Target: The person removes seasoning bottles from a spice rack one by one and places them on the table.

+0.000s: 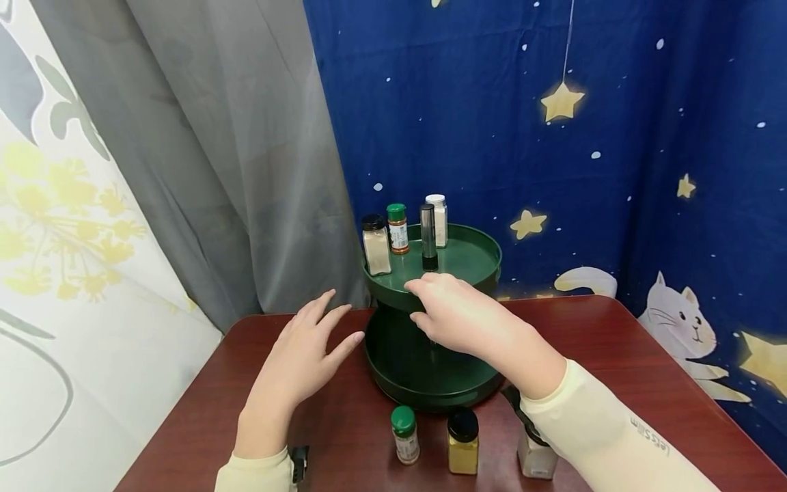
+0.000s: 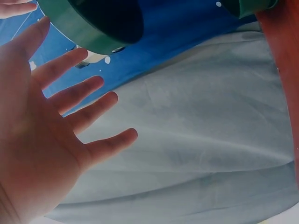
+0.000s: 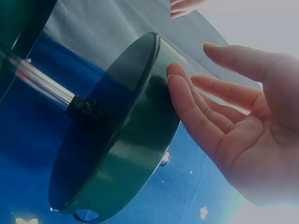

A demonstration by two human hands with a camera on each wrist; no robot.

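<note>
A green two-tier round rack stands on the table. At the near edge of its upper tray (image 1: 470,256), my right hand (image 1: 458,314) has its fingers extended; the right wrist view shows the fingertips (image 3: 180,91) right at the outer wall. My left hand (image 1: 307,352) hovers to the left of the rack, fingers spread and nothing held. On the upper tray are a black-capped jar of pale powder (image 1: 377,251), a green-capped spice bottle (image 1: 398,236), a white-capped jar (image 1: 440,229) and an upright metal post (image 1: 427,232).
In front of the lower tray (image 1: 424,398), a green-capped bottle (image 1: 406,443), a black-capped jar of yellow powder (image 1: 463,452) and another jar (image 1: 537,461), partly covered by the right sleeve, stand on the red-brown table (image 1: 203,424). Grey curtain (image 1: 283,171) and blue star-patterned cloth (image 1: 461,123) hang behind.
</note>
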